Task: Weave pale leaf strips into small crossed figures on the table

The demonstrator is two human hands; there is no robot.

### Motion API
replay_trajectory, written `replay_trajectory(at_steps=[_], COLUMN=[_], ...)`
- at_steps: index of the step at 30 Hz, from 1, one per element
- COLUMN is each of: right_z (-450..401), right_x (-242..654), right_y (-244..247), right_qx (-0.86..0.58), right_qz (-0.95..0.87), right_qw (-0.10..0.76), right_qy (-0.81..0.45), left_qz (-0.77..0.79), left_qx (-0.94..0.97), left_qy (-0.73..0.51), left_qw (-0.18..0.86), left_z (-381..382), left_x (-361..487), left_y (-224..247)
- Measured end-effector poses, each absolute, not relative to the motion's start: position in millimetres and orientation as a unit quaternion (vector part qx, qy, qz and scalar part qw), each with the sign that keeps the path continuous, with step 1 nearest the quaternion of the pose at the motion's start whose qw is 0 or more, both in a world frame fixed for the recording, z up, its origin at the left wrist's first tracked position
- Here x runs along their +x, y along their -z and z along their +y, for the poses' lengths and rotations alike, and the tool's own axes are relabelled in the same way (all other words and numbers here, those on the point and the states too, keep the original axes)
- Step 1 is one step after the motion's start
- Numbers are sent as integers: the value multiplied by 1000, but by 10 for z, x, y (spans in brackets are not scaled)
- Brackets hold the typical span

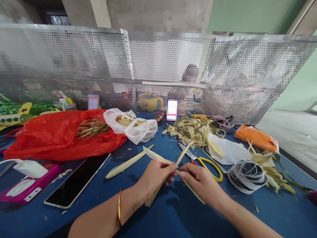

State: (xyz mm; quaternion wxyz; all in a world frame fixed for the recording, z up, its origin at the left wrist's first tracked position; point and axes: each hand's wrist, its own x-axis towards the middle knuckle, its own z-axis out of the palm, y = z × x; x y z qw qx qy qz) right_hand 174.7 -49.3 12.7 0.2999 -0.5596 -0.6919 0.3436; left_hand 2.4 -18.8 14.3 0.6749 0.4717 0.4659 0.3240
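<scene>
1. Your left grip is pinched on the pale strips where they cross, at mid-view above the tabletop.
2. Your right grip is clamped on the same strips just beside the crossing; one tail slants down beneath it.
3. Done, as far as you can see: the strips are laid across one another. Your fingers hide whether they are knotted.
4. Left, I would judge, is most of the work: the crossing seems held by your fingers alone, a loose strip lies apart, and a heap of dried husks lies beyond.
5. Your scissors lie near your right grip, unheld.
</scene>
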Motion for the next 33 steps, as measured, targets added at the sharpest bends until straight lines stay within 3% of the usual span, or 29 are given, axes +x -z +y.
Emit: replay_trajectory(at_steps=[3, 10, 13, 17, 24, 33], right_z=[-556, -599, -585, -498, -399, -438], right_x=[1701, 1651, 1666, 1733, 1790, 1734], right_y=[-110, -82, -97, -81, -39, 18], right_qx=[-564, -451, -470, -513, -498, -432], right_qz=[-748, -824, -787, -674, -708, -738], right_qw=[242, 297, 303, 364, 408, 399], right_qy=[-252, -173, -261, -386, -291, -331], left_qz=[467, 485, 476, 453, 421, 416], left_qx=[474, 539, 527, 415, 360, 361], left_qy=[-328, -349, -360, -357, -333, -293], left_qw=[671, 594, 605, 704, 762, 781], left_z=[-188, -202, -182, -151, -170, -200], left_x=[24, 59, 51, 19, -13, -8], left_y=[-139, -63, -62, -131, -205, -167])
